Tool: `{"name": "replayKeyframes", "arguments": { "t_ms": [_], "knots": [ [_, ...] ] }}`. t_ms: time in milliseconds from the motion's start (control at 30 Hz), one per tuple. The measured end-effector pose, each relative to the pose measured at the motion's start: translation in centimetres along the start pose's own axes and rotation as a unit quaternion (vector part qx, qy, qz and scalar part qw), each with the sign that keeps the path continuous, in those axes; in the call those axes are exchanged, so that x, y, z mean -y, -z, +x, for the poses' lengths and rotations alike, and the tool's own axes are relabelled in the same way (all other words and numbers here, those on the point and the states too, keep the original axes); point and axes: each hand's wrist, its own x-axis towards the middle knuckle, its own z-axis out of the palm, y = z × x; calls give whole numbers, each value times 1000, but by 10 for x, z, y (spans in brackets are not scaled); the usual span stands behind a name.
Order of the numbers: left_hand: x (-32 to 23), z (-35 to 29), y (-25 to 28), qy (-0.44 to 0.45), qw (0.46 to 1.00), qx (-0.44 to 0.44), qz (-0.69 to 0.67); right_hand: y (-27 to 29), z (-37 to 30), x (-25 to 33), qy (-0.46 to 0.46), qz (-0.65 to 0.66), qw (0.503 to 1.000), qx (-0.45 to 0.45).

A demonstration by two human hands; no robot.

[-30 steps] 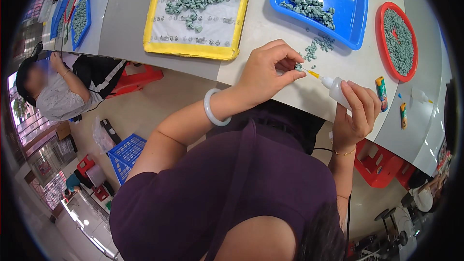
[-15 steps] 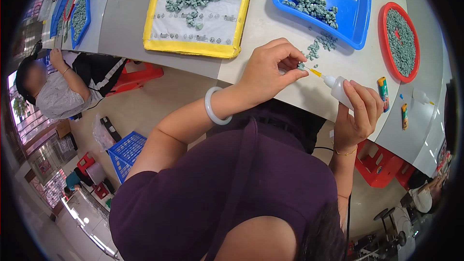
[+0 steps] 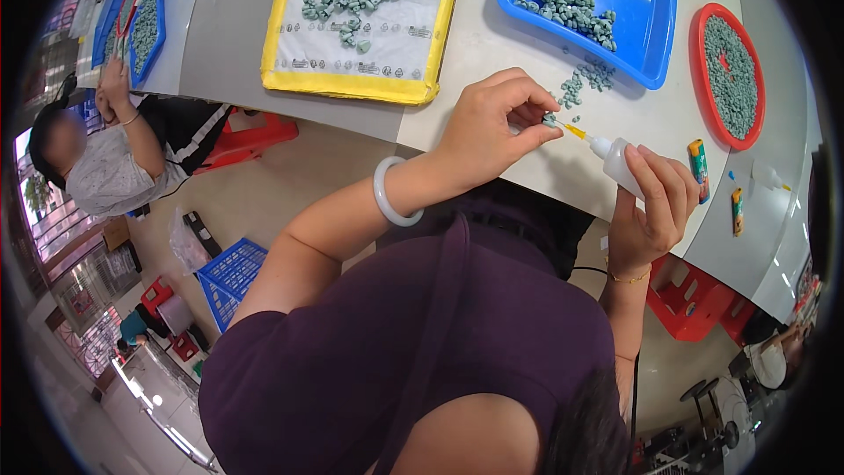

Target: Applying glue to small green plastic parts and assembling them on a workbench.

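Note:
Between thumb and fingers, my left hand (image 3: 499, 127) pinches a small blue-green piece (image 3: 549, 120); the fingers partly cover it. My right hand (image 3: 655, 202) is wrapped round a white squeeze bottle (image 3: 622, 164) with a yellow needle tip (image 3: 576, 131). The bottle is tilted, its thin needle pointing left at the piece, and whether the two touch is too small to tell. Just beyond my fingers, several small green pieces (image 3: 571, 90) lie loose on the table. A blue tray (image 3: 646, 0) behind them holds a pile of larger green pieces (image 3: 571, 7).
A yellow-edged board (image 3: 352, 86) with green pieces stands at the left. On the right are a red round tray (image 3: 709, 92) of small pieces, two printed tubes (image 3: 699, 171) and another white bottle (image 3: 769, 178). Another person (image 3: 114, 158) sits at far left; red stools (image 3: 686, 303) stand below.
My hands, the piece and the bottle stay nearly in place. At far left, the other person's hands have moved closer together near the table edge.

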Motion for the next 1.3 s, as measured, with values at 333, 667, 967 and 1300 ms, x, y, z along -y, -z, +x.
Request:
{"name": "replayKeyframes", "arguments": {
  "t_ms": [333, 667, 967, 1300],
  "knots": [
    [0, 0, 0, 0, 1000, 3, -1, 3, 0, -1, -12, 8, 1000, 1],
    [0, 0, -1, -5, 1000, 3, 0, 2, -1, -5, -13, 10, 1000, 8],
    [-2, 0, -1, -5, 1000, -8, -12, -6, 3, -45, -273, 166, 946, 54],
    [6, 0, 0, 13, 994, -15, -107, -14, -5, -20, -58, 158, 985, -30]
  ]
}}
